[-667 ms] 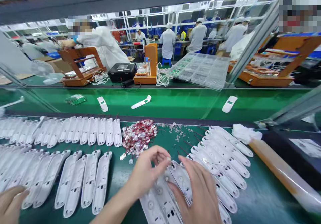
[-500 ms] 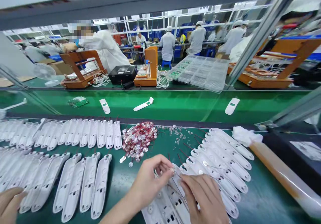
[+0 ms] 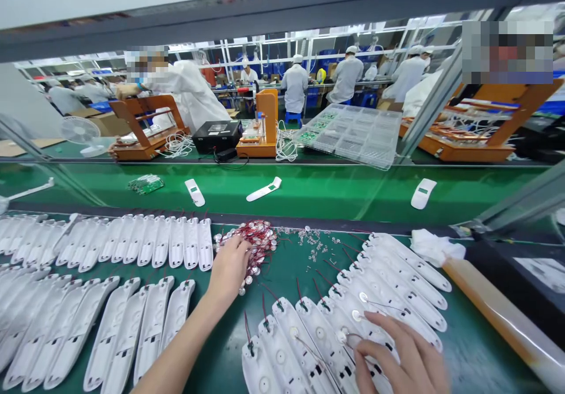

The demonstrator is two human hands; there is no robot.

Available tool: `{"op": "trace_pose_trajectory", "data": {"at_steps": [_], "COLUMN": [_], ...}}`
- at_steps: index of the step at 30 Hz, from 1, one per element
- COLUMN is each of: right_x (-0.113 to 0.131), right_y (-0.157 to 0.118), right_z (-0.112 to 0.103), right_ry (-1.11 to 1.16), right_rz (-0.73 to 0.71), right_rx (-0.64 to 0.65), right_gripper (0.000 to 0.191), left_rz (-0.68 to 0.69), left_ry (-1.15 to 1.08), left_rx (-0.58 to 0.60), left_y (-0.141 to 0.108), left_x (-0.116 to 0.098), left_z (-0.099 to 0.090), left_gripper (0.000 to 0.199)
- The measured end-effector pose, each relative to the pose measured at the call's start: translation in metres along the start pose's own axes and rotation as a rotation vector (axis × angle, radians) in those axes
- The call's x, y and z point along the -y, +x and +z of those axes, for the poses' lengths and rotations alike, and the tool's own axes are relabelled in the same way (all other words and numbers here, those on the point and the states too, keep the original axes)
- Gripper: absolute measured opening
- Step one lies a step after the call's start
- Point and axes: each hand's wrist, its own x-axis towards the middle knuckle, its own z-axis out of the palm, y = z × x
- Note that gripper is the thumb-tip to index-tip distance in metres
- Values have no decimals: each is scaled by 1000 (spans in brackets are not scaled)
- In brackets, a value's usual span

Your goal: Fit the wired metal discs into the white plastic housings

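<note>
One head-worn view, looking forward and down over the surface (image 3: 229, 347).

The camera sits close above the near edge of the surface, so the hands enter from the bottom: left hand (image 3: 229, 267), right hand (image 3: 397, 359). Beyond the surface it faces a green conveyor belt (image 3: 335, 191), and well beyond that belt, distant workers' benches under a frame bar.

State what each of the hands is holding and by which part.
Left hand reaches into the pile of wired discs; any grip is hidden. Right hand presses the white shells, grasping nothing.

R hand (image 3: 404, 356) cut off by bottom edge; faces blurred.
</note>
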Motion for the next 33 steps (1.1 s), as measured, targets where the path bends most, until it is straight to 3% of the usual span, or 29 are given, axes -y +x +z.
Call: {"op": "trace_pose_trajectory", "data": {"at_steps": [5,12,27,33], "right_x": [12,38,34,35], "right_y": [-13,-5,-11,-2], "right_z": [7,21,27,24], "right_ry": [-39,6,-35,-56], "right_rz": [66,248,199,71], "right_rx": [33,70,125,202], "right_gripper": [5,22,22,27], "left_rz": [33,66,127,96], "left_ry": [-56,-149,-218,-278], "left_rx": [-71,-205,-294,-269], "left_y": [-4,-8,-13,-16], "left_x": [-3,-14,-40,-47], "left_z": [-1,-23,-43,-47], "left_gripper": [19,21,17,18]}}
